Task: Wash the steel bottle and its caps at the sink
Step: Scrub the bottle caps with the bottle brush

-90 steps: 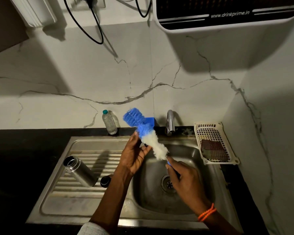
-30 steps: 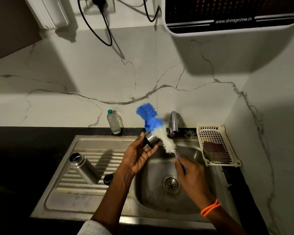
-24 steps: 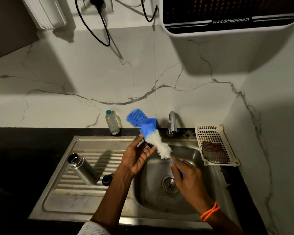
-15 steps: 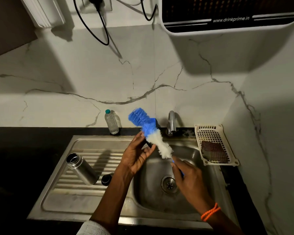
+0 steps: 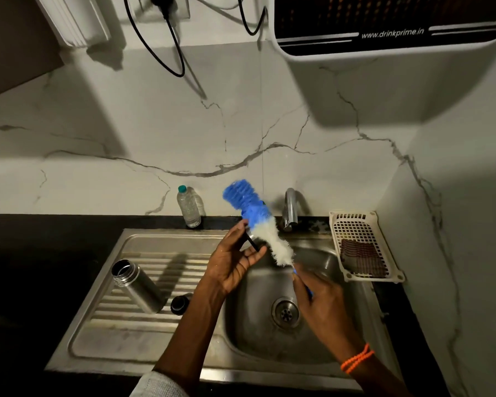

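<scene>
Now the right hand point(image 5: 320, 302) grips the handle of the brush point(image 5: 258, 224) over the sink point(image 5: 166, 345), the left hand point(image 5: 232, 262) pinches a cap point(image 5: 251, 242) against its bristles. Farther left, the steel bottle point(image 5: 135, 285) and another cap point(image 5: 179, 303) stand on the drainboard.

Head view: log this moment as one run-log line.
left hand: holds cap | right hand: grips bottle brush, bristles on cap | steel bottle: open, on drainboard | tap: no water visible
</scene>
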